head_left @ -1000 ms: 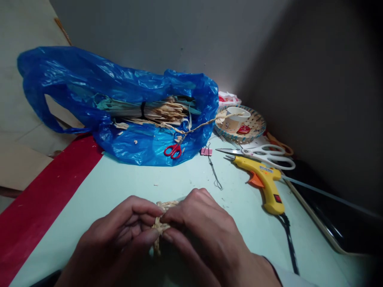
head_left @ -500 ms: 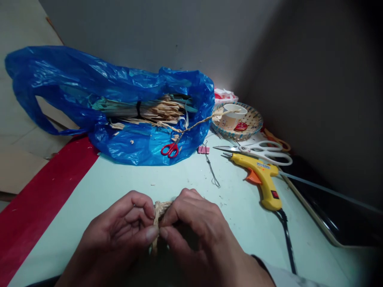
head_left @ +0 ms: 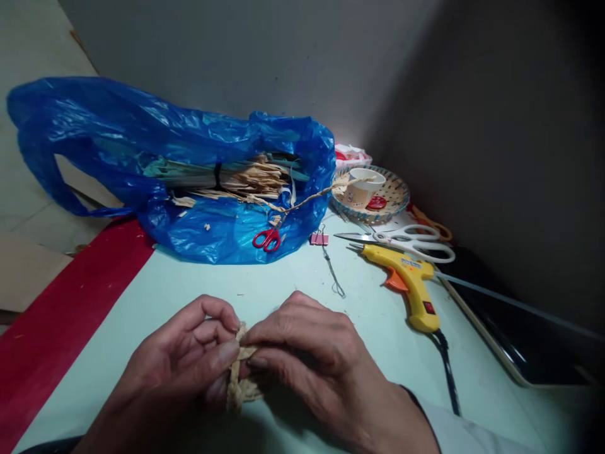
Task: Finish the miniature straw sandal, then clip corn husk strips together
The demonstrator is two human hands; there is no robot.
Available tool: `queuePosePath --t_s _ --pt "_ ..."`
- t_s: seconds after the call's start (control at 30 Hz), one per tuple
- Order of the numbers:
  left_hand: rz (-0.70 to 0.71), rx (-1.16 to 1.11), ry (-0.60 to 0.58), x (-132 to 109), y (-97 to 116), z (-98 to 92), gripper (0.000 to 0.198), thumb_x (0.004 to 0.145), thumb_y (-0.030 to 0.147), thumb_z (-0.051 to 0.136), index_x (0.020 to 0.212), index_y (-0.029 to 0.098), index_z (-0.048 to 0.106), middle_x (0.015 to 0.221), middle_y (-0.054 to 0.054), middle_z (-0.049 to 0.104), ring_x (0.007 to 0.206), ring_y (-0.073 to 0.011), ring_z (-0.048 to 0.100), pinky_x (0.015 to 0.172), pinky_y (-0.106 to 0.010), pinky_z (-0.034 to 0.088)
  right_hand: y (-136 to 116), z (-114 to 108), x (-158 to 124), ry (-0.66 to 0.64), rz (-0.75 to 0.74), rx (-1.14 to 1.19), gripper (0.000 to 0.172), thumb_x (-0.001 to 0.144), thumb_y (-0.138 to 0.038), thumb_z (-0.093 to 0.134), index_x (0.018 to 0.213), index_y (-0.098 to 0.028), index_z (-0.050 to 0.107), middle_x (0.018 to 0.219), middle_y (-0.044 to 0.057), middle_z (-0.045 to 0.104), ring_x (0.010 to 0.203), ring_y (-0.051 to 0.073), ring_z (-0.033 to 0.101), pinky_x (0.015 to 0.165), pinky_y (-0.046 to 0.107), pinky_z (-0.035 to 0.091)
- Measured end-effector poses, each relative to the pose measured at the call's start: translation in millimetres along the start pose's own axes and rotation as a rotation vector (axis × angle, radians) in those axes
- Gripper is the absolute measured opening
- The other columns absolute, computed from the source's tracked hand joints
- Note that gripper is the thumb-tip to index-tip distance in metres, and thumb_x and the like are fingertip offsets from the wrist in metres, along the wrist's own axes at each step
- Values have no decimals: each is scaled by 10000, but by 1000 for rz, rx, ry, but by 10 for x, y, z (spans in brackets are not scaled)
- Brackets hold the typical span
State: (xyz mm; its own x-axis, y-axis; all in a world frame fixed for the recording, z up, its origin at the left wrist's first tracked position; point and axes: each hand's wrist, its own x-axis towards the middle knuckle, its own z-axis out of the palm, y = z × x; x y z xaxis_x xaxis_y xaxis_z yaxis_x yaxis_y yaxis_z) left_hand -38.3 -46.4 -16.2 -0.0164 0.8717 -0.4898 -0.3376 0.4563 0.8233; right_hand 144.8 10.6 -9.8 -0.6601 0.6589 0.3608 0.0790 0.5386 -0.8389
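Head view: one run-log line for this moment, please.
left hand: pinching braided straw cord | right hand: pinching same cord | glue gun: on table, untouched

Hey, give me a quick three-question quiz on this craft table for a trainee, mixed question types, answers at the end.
1. True or false: the yellow glue gun lies on the table to the right of both hands.
2. What do the left hand and right hand pinch between them? A: a braided straw cord. B: a paper cup. C: a pink clip.
3. Fill in: the red-handled scissors lie against the ____ plastic bag.
Key: 1 true; 2 A; 3 blue.
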Motion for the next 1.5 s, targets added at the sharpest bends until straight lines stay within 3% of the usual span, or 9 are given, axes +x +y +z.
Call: queuePosePath --t_s 0.33,0.47,0.6,0.77,0.93,1.13,1.27,1.33,1.5 --pt "-29 -3 -45 17 7 -21 322 684 439 847 861 266 642 610 92 629 477 -37 489 489 -142 344 5 -15 -13 -19 22 -48 115 977 -188 589 981 -176 703 866 22 743 774 147 611 814 278 470" --pt "-15 16 -53 40 -30 -88 271 725 419 825 874 263 660 646 58 657 552 -80 597 527 -165 411 -4 -20 -33 -18 12 -68 140 980 -187 579 972 -134 708 851 34 735 753 138 596 753 251 466" --pt "-4 18 -15 26 -30 -82 267 695 399 855 837 250 685 679 36 688 668 -121 689 599 -174 494 -15 -26 -46 -24 36 -99 170 989 -207 568 951 -115 705 822 38 717 732 135 580 723 247 448" --pt "0 50 80 -1 22 -16 331 653 414 861 882 230 710 709 2 711 668 -179 719 515 -198 506 -29 -47 -37 -10 173 -80 192 983 -287 591 858 -153 650 789 11 663 746 132 571 735 256 426" --pt "63 51 170 -2 124 -26 317 678 382 824 910 203 704 551 25 632 479 -148 616 422 -209 455 23 -59 -35 174 301 132 76 948 -266 609 933 -209 561 932 4 676 857 148 623 769 267 459" --pt "224 51 207 27 174 -86 419 671 449 837 995 217 709 538 32 634 482 -96 521 451 -145 440 145 -130 -10 314 382 213 178 910 -342 627 809 -200 592 785 2 682 744 151 622 678 251 455" --pt "307 296 173 129 165 -229 471 745 491 755 1129 231 673 622 0 712 459 -127 573 473 -201 473 166 -222 22 344 430 311 264 933 -412 566 832 -175 622 782 32 710 695 151 607 658 254 445" --pt "381 483 253 185 201 -362 501 733 546 736 1153 282 670 741 -9 745 557 -178 644 451 -219 473 162 -263 22 345 431 304 285 952 -416 520 838 -173 617 796 35 712 711 149 594 668 253 434" --pt "616 928 556 251 447 -654 411 708 632 657 970 329 753 975 -25 779 928 -294 685 721 -305 518 160 -309 -27 333 441 322 195 885 -273 422 707 -209 472 597 -30 580 606 131 481 592 246 375"
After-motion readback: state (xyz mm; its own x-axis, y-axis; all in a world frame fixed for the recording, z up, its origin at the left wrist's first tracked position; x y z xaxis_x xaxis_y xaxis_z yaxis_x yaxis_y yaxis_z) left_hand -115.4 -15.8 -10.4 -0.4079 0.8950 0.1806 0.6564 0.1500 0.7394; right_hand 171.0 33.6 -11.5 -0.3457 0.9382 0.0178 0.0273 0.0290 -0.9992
